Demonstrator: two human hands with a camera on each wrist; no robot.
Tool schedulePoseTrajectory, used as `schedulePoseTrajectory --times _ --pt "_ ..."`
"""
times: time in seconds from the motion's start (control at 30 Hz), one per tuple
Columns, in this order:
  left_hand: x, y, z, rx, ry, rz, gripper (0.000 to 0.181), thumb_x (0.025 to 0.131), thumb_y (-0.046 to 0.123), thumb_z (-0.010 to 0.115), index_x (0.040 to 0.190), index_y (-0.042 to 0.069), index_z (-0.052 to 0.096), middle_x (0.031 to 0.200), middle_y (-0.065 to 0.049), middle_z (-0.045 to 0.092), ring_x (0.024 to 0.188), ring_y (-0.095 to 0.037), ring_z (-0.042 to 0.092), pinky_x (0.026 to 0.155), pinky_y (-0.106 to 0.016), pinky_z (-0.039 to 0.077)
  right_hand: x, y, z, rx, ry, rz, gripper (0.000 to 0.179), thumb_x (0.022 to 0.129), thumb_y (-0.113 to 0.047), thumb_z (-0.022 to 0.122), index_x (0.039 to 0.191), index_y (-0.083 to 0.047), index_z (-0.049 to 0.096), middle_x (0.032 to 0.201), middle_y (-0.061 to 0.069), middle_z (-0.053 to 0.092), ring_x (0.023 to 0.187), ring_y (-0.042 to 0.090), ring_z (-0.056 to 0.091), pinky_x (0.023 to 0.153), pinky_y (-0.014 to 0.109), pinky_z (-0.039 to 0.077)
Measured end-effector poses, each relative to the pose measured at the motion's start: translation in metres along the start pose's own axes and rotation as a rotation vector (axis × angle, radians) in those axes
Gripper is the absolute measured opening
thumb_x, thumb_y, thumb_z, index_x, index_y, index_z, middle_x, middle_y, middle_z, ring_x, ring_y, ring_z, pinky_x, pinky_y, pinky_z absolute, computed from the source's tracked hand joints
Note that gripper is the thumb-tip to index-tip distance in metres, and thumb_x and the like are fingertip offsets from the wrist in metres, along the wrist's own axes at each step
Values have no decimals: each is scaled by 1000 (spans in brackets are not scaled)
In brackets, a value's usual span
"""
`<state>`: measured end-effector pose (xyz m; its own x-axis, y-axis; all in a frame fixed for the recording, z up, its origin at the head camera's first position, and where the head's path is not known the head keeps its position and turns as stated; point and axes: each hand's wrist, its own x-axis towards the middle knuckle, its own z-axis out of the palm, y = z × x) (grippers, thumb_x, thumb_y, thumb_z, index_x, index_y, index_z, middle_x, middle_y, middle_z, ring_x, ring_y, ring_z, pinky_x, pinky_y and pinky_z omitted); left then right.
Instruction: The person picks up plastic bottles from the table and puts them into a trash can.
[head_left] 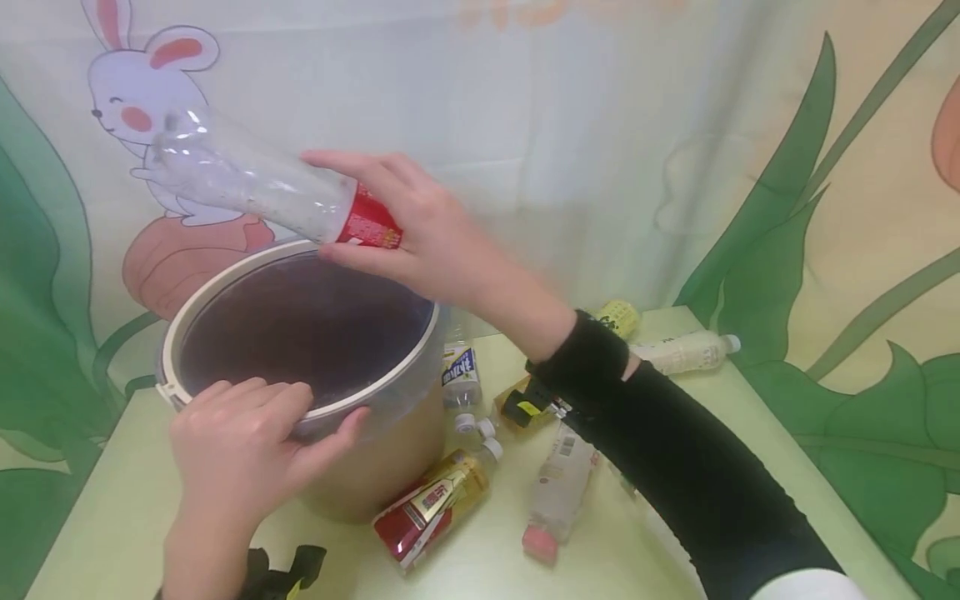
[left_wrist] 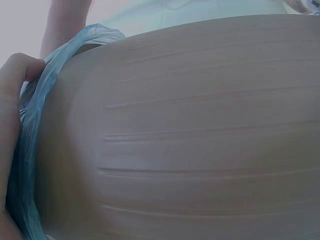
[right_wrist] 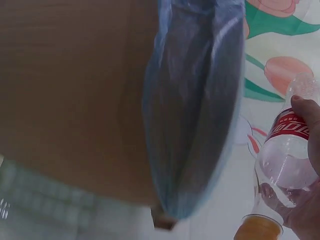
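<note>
A brown trash bin with a cream rim stands on the table, lined with a thin translucent plastic bag folded over its edge. My left hand grips the near rim, fingers over the edge and thumb outside on the bag; the left wrist view shows the thumb against the bluish plastic. Above the bin's far side, my right hand holds a clear plastic bottle by its red-labelled part, tilted. An orange cap shows on that bottle in the right wrist view. The bin's inside looks dark.
Right of the bin lie a red-and-yellow labelled bottle, a pink-capped bottle, a blue-labelled bottle and a pale bottle. A yellow container is partly behind the right arm. A printed curtain hangs behind the table.
</note>
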<state>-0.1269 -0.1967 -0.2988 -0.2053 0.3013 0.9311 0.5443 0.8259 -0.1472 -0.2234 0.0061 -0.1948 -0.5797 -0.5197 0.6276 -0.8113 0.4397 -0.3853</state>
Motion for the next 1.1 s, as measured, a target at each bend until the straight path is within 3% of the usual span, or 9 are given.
schedulePoseTrajectory --times 0.2,0.37,0.6,0.87,1.1 --pt "-4 -2 2 1 10 6 59 81 55 57 48 16 26 41 2 23 37 -17 15 39 -32 9 14 -14 32 77 19 -83 76 84 -37 78 149 -16 44 132 2 52 106 7 48 76 12 49" --pt "-1 2 4 -3 23 12 60 82 55 56 49 16 26 41 3 22 38 -16 15 39 -31 9 15 -14 55 117 19 -54 75 86 -32 77 149 -12 41 126 4 55 107 10 48 78 13 46" --pt "4 8 -1 3 17 16 60 85 54 52 48 15 27 40 3 23 36 -18 17 37 -31 11 15 -3 81 113 -146 88 77 86 -43 73 153 -27 37 132 -1 53 108 7 48 77 15 48" --pt "3 7 -4 5 -8 19 61 86 56 50 48 15 27 40 2 23 35 -18 19 37 -31 12 14 -1 90 -35 -309 121 78 85 -52 72 151 -29 39 136 -1 53 114 8 48 85 18 47" --pt "4 6 -2 -1 4 20 62 87 57 49 48 15 25 40 2 21 36 -17 17 38 -31 11 14 4 91 -108 -415 129 77 84 -53 71 150 -31 37 120 -3 60 108 9 51 89 24 44"
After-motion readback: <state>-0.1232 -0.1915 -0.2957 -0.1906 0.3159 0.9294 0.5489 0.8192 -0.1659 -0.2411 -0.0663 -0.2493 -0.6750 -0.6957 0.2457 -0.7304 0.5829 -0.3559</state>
